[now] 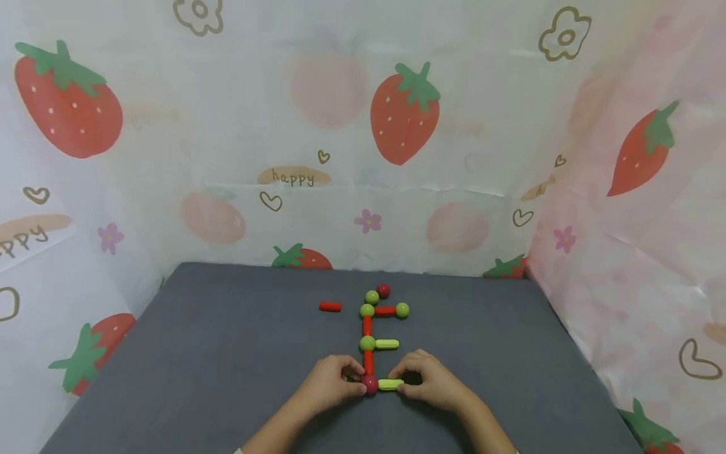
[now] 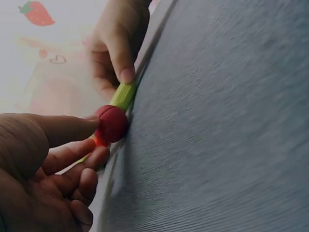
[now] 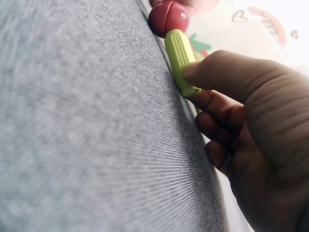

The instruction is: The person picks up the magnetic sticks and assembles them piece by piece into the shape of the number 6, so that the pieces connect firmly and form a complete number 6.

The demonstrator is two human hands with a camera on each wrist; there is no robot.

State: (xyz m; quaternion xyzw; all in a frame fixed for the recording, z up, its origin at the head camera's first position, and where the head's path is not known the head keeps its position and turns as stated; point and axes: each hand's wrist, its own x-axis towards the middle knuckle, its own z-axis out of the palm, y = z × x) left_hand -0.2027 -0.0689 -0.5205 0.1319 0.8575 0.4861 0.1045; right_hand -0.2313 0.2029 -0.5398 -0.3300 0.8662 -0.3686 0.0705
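- Two hands: left hand (image 1: 331, 381) pinches the near red ball (image 1: 370, 386); right hand (image 1: 428, 378) pinches the yellow-green rod (image 1: 389, 384) touching it.
- Left: one loose red rod (image 1: 330, 306).
- Centre: four green balls (image 1: 367, 343), three joined red rods (image 1: 367, 326), one far red ball (image 1: 383, 290), one more yellow-green rod (image 1: 388, 344).

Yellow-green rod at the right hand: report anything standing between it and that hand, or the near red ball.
Nothing visible does. The right hand pinches the yellow-green rod by its outer end, and the other end meets the near red ball, which the left hand pinches.
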